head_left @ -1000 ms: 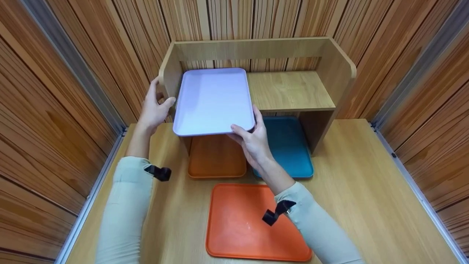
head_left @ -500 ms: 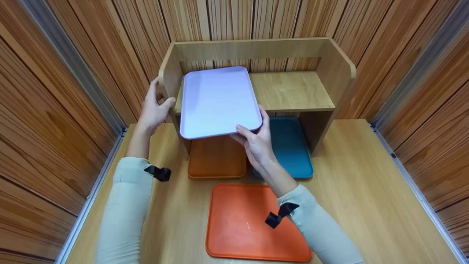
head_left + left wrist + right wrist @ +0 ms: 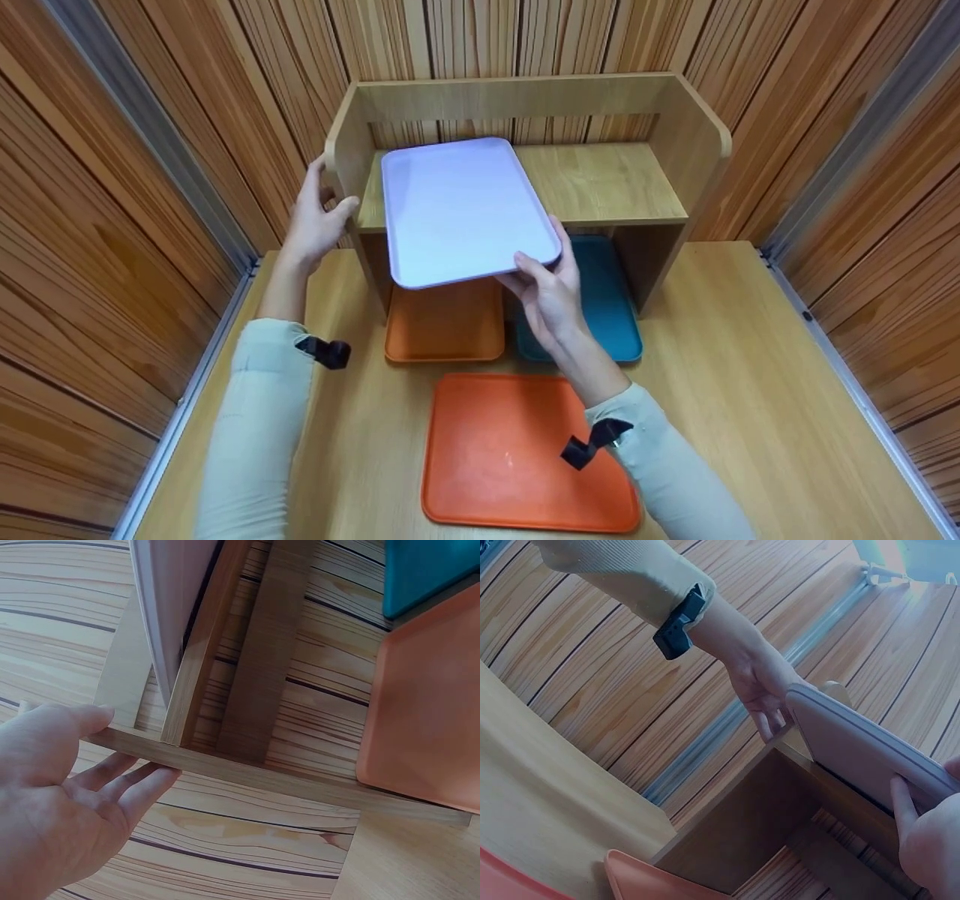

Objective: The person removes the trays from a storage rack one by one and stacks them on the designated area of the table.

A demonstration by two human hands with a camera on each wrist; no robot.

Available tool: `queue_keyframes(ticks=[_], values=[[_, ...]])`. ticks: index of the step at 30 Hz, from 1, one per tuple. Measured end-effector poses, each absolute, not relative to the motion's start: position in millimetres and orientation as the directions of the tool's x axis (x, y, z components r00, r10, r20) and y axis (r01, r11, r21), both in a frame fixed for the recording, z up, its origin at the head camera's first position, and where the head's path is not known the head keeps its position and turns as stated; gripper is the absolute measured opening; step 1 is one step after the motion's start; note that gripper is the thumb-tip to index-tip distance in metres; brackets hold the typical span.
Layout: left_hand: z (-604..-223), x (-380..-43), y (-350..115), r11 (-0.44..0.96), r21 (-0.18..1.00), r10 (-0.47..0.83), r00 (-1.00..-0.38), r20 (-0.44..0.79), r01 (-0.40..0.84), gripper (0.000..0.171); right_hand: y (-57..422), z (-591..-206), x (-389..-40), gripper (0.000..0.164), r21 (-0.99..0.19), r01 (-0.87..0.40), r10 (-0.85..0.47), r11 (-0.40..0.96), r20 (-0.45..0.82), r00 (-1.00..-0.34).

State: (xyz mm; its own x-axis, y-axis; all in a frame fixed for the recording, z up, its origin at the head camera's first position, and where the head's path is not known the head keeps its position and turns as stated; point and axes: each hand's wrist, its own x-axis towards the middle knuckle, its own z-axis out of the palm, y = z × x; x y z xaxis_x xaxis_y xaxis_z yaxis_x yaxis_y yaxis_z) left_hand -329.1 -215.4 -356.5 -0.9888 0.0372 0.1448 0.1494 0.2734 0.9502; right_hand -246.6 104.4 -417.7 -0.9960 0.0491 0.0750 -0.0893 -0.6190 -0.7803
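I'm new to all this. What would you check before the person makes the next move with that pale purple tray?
1. Right hand has a hold on the pale purple tray: ok, gripping its near right corner.
2. Left hand is on the left side panel: ok, holding its front edge.
3. Tray sits square to the upper board: not ok, it is turned askew.
4. Tray lies within the board's front edge: not ok, its near end juts out.
5. Tray's far end rests on the board: cannot tell.
6. Orange tray in front lies flat: ok.
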Motion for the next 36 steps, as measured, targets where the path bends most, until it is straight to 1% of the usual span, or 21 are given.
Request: queue_keyframes(ticks=[6,10,14,18,27,33,36], values=[[-356,-327,-215,0.278,0.95,0.031,-0.99,0.14,0.144,0.079,116,-420,-245,0.081,-0.776,-0.117,0.049,-0.62,0.111,-0.993],[-356,-327,-214,0.268,0.954,0.032,-0.991,0.127,0.131,0.08,123,-421,-245,0.077,-0.748,-0.125,0.078,-0.652,0.098,-0.992],[-357,-327,-214,0.266,0.955,0.026,-0.992,0.127,0.129,0.08,130,-420,-246,0.069,-0.732,-0.133,0.117,-0.668,0.073,-0.99],[-359,-329,-215,0.279,0.948,0.019,-0.988,0.154,0.153,0.08,137,-420,-248,0.064,-0.727,-0.146,0.15,-0.671,0.06,-0.987],[-367,-332,-219,0.363,0.907,0.007,-0.973,0.229,0.216,0.078,148,-420,-250,0.059,-0.734,-0.143,0.177,-0.664,0.031,-0.984],[-368,-332,-219,0.376,0.899,-0.002,-0.97,0.244,0.225,0.077,154,-419,-251,0.056,-0.747,-0.154,0.196,-0.647,0.033,-0.98],[-366,-333,-219,0.381,0.895,0.0,-0.968,0.25,0.232,0.077,157,-419,-251,0.051,-0.739,-0.162,0.207,-0.654,0.031,-0.978]])
